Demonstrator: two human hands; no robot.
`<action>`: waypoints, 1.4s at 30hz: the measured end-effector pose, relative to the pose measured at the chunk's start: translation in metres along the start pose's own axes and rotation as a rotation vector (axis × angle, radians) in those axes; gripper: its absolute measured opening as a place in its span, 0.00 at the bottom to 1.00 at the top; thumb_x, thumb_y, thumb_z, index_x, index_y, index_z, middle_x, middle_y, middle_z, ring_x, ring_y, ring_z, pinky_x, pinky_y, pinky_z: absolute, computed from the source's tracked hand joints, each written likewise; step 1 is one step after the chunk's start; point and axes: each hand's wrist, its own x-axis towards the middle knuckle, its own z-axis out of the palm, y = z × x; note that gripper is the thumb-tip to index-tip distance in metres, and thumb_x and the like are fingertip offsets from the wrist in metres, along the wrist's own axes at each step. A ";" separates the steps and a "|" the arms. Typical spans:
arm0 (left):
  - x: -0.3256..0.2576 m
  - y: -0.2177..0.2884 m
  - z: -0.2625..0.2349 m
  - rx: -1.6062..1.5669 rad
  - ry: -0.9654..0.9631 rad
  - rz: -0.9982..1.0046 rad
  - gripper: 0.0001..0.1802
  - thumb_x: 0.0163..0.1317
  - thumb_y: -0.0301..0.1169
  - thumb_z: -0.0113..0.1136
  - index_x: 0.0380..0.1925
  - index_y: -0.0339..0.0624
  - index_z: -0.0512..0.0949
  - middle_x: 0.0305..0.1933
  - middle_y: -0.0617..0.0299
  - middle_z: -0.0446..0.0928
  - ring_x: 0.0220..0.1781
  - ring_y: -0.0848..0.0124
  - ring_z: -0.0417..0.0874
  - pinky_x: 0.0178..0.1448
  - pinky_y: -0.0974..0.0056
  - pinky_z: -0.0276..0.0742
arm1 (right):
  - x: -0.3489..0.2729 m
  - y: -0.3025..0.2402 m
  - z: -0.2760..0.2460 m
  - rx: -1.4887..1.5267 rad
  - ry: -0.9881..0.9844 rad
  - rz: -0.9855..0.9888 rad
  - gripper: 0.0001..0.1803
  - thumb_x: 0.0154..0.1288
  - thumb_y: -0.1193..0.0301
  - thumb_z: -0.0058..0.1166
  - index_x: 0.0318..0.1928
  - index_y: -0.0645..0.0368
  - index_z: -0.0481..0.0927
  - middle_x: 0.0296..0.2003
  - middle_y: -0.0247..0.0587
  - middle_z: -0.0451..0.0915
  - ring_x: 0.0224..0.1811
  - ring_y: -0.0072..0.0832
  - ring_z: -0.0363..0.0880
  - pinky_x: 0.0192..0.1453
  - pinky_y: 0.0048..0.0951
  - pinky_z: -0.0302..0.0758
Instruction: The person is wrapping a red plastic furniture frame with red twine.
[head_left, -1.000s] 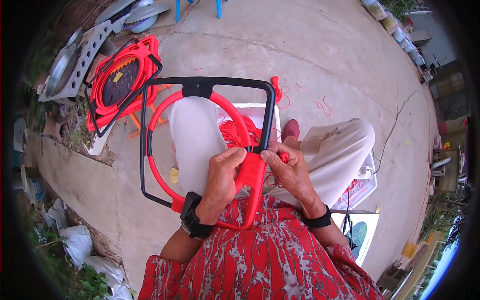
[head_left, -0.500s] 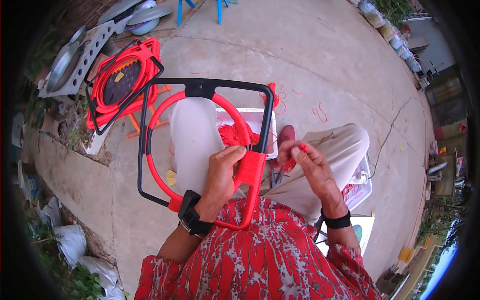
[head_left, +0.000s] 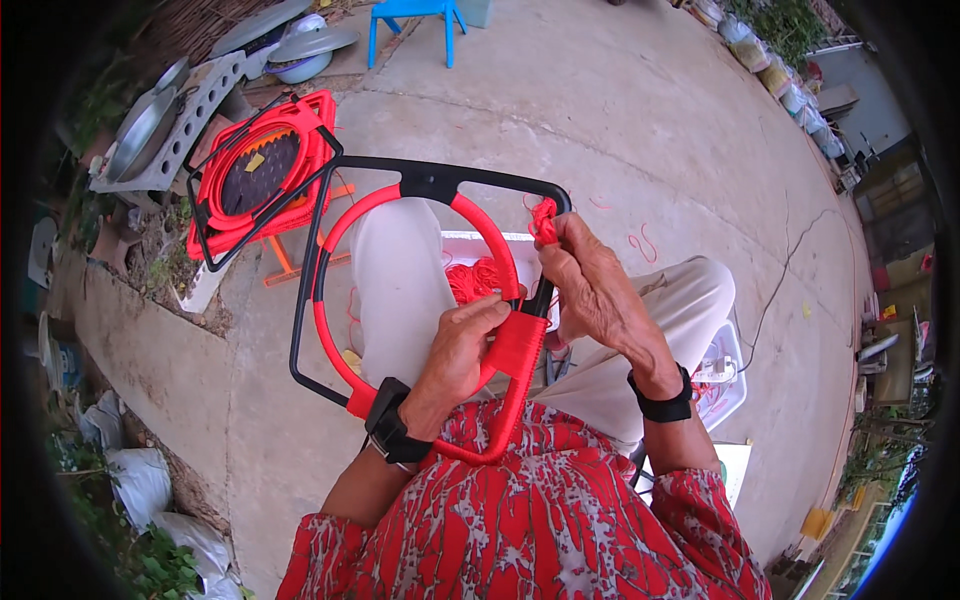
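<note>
A black frame with a round inner hoop stands tilted over my lap; red cord wraps the hoop and the frame's lower right part. My left hand is closed on the hoop beside that wrapped stretch. My right hand is closed at the frame's right side, below the upper corner. By its fingertips shows a clump of red cord. The fingers partly hide the strand they pinch.
A white box holds a heap of red cord between my legs. Several red-wrapped frames lie on an orange stand at the left. A white tub sits right of my knee. A blue stool is at the back.
My right hand has moved up and left, from over my right leg to the frame's right side. My left hand keeps its hold. The whole view has shifted slightly.
</note>
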 end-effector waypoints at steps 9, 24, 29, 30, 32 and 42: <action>0.007 -0.009 -0.016 -0.031 0.104 -0.004 0.14 0.67 0.30 0.50 0.46 0.29 0.74 0.42 0.51 0.79 0.41 0.65 0.83 0.47 0.60 0.81 | -0.003 0.009 0.004 0.247 0.006 -0.040 0.13 0.70 0.69 0.49 0.49 0.65 0.71 0.30 0.35 0.78 0.33 0.19 0.76 0.37 0.23 0.74; 0.008 -0.011 -0.016 -0.036 0.173 0.052 0.09 0.64 0.29 0.54 0.40 0.36 0.76 0.38 0.61 0.78 0.41 0.72 0.78 0.47 0.67 0.76 | -0.002 0.007 0.028 -0.280 0.038 -0.331 0.09 0.54 0.75 0.59 0.34 0.64 0.75 0.28 0.46 0.79 0.32 0.43 0.77 0.41 0.39 0.68; 0.001 -0.013 -0.033 -0.066 0.054 0.099 0.12 0.63 0.29 0.51 0.44 0.37 0.75 0.42 0.59 0.78 0.48 0.69 0.77 0.56 0.61 0.71 | 0.002 0.017 0.049 -0.633 0.117 -0.512 0.09 0.51 0.69 0.62 0.34 0.56 0.79 0.27 0.36 0.74 0.35 0.32 0.72 0.42 0.35 0.62; 0.000 -0.011 -0.036 -0.135 0.049 0.060 0.12 0.64 0.31 0.50 0.44 0.37 0.75 0.43 0.59 0.78 0.48 0.68 0.77 0.57 0.61 0.69 | 0.003 0.020 0.051 -0.702 0.124 -0.533 0.09 0.51 0.68 0.62 0.33 0.56 0.79 0.26 0.36 0.73 0.34 0.32 0.71 0.41 0.35 0.62; -0.002 -0.009 -0.034 -0.201 0.043 0.018 0.13 0.64 0.32 0.50 0.44 0.37 0.75 0.43 0.59 0.78 0.48 0.67 0.77 0.58 0.61 0.68 | 0.004 0.023 0.051 -0.703 0.118 -0.543 0.09 0.50 0.68 0.62 0.32 0.56 0.79 0.26 0.36 0.72 0.34 0.32 0.71 0.41 0.35 0.62; 0.002 -0.003 -0.016 -0.193 0.110 0.045 0.14 0.67 0.36 0.53 0.45 0.37 0.74 0.41 0.56 0.79 0.43 0.67 0.78 0.51 0.61 0.73 | 0.001 -0.003 -0.009 -0.330 -0.127 -0.194 0.18 0.59 0.64 0.62 0.46 0.61 0.80 0.20 0.39 0.76 0.18 0.24 0.77 0.33 0.27 0.69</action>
